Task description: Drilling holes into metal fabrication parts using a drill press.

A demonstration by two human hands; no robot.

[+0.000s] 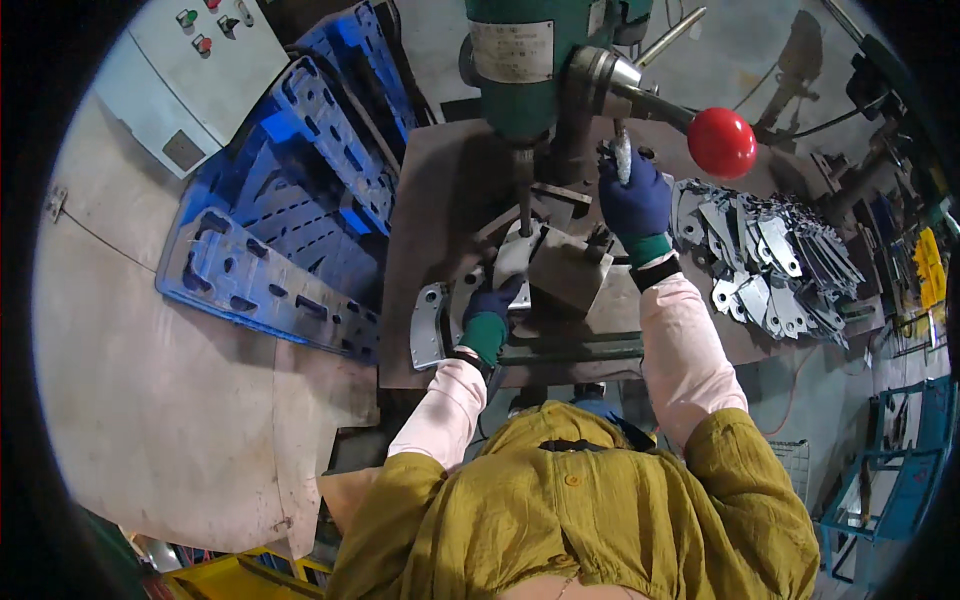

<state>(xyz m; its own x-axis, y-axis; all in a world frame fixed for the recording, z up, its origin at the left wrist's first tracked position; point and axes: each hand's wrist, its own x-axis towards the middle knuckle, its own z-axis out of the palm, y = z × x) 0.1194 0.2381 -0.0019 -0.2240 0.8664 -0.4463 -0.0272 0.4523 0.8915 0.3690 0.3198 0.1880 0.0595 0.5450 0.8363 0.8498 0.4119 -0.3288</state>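
My left hand [488, 310], in a dark blue and green glove, closes on the near end of a flat silver metal plate [514, 258]. This plate lies beside a steel fixture block [568, 275], under the bit [525, 190] of a green drill press [512, 95]. The bit's tip appears to meet the plate's far end; whether it has cut in cannot be seen. On the right, my gloved right hand [636, 205] wraps round a feed lever [623, 155] with a whitish covering. Left of my left hand, a curved metal plate [428, 325] rests on the worktable [425, 215].
A heap of silver metal plates [765, 255] covers the table's right side. The press's red ball knob [721, 142] juts out above my right hand. Blue plastic pallets [280, 285] lean at the left, near a pale control box [190, 75]. A blue rack [895, 465] stands lower right.
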